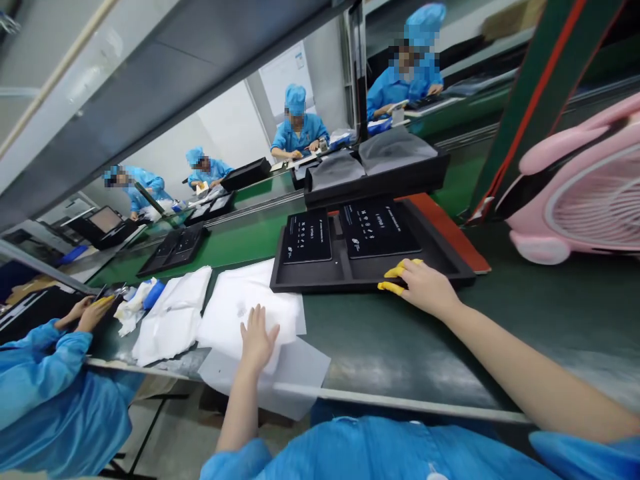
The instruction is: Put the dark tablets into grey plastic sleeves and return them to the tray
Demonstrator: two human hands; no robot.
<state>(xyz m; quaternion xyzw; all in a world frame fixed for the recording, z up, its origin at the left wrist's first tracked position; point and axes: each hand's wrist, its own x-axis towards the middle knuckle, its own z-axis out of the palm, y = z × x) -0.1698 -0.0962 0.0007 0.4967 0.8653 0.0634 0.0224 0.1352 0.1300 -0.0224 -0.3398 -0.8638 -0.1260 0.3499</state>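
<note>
My left hand [259, 340] lies with fingers spread on a stack of thin white sheets [225, 300]. A translucent sheet [300, 373] under it hangs over the table's front edge. My right hand [425, 287], with yellow finger covers on the thumb and fingers, grips the front rim of a black tray [325, 283] near its right corner. Two flat black panels with white printing lie in the tray, a smaller panel [307, 239] at the left and a larger panel [377, 228] at the right. An orange-red board [463, 241] shows partly beneath the tray.
Another black tray [380, 180] holding translucent bags stands behind. A pink fan [590, 193] is at the right. At the left are a second white stack [175, 313] and a co-worker's hands [90, 313]. Several people in blue sit across the green conveyor [240, 233].
</note>
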